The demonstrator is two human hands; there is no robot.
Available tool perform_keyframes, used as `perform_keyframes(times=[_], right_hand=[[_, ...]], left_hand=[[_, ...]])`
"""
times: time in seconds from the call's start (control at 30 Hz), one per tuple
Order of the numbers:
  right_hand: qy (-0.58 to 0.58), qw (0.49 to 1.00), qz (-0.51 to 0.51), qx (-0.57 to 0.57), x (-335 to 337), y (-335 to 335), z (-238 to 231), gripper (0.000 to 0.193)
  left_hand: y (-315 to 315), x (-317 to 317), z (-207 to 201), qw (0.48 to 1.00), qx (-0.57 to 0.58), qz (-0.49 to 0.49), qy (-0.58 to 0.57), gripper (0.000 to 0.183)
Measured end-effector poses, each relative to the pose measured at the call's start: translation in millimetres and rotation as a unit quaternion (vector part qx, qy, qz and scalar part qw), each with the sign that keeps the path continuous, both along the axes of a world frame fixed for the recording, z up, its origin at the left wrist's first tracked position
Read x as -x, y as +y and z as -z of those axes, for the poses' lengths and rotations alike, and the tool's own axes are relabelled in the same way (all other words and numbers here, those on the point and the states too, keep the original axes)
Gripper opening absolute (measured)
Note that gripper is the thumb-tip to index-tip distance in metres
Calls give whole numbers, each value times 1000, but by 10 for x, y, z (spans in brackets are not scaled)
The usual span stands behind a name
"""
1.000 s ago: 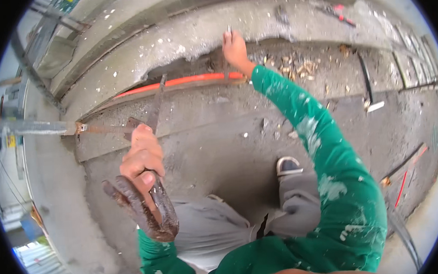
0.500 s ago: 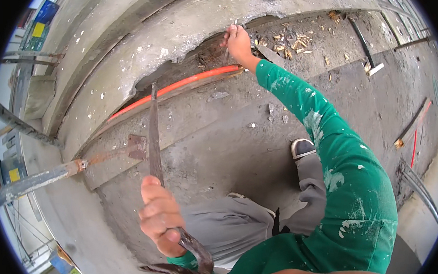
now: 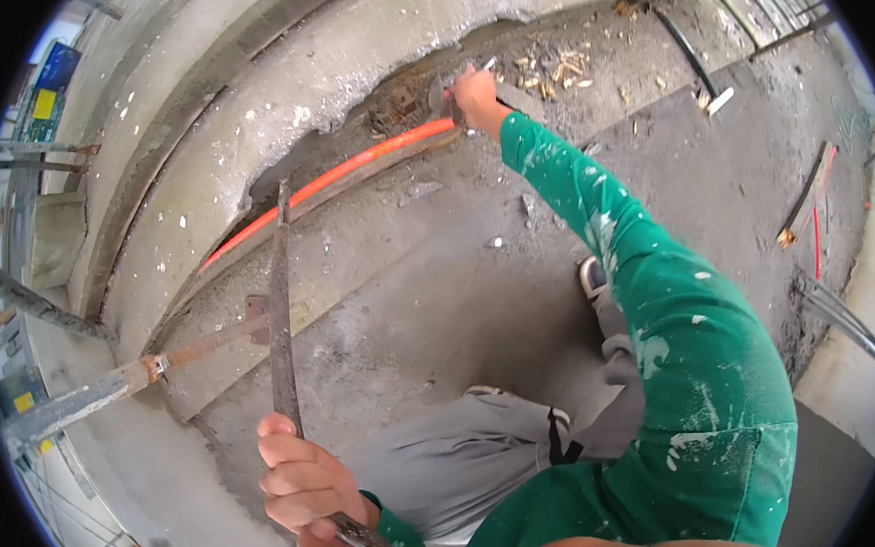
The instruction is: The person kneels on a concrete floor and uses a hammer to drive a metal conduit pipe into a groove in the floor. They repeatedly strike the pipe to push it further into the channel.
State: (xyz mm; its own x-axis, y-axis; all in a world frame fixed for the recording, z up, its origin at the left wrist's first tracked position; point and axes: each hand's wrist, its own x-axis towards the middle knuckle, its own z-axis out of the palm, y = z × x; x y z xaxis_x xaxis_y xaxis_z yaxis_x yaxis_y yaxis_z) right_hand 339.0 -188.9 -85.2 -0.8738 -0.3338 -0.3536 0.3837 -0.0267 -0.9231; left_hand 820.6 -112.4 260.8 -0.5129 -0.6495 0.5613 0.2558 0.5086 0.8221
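Note:
My left hand (image 3: pixel 310 490) is closed around a dark, worn crowbar (image 3: pixel 281 333). The bar's straight end points up and away, its tip overlapping the far ledge's edge in view, and its lower end curves near my green sleeve. My right arm reaches far forward. The right hand (image 3: pixel 475 93) is closed low by the broken ledge, at the end of an orange-edged wooden strip (image 3: pixel 370 159). A small pale tip shows above that fist and a blurred greyish piece beside it; what it holds is unclear. Wood chips (image 3: pixel 555 71) lie just right of it.
A hammer (image 3: pixel 686 50) with a pale head lies at the far right. A rusty steel prop (image 3: pixel 95 400) crosses from the left to a plate on the ledge. Right, a splintered wood piece (image 3: pixel 806 196) and metal bars (image 3: pixel 846 321) lie about. My shoe (image 3: pixel 591 278) stands on the concrete.
My right hand has lowered from above the orange-edged strip to its end and turned. My left hand with the crowbar has shifted a little left and down in view.

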Motion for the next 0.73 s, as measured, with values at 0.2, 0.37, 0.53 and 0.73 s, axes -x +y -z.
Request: perform_keyframes(times=[0.2,0.37,0.53,0.73], right_hand=[[70,995,-60,-43,138,-62,-273,28],[47,995,-74,-39,-163,-275,-485,27],[70,995,-65,-40,-60,-228,-409,27],[43,993,-107,7,32,-250,-201,25]], left_hand=[[-21,55,-45,999,-23,6,25,34],[-48,-63,-34,1000,-13,-3,6,35],[-38,-3,-21,1000,-5,6,4,35],[-46,41,-39,999,-25,-15,23,34]])
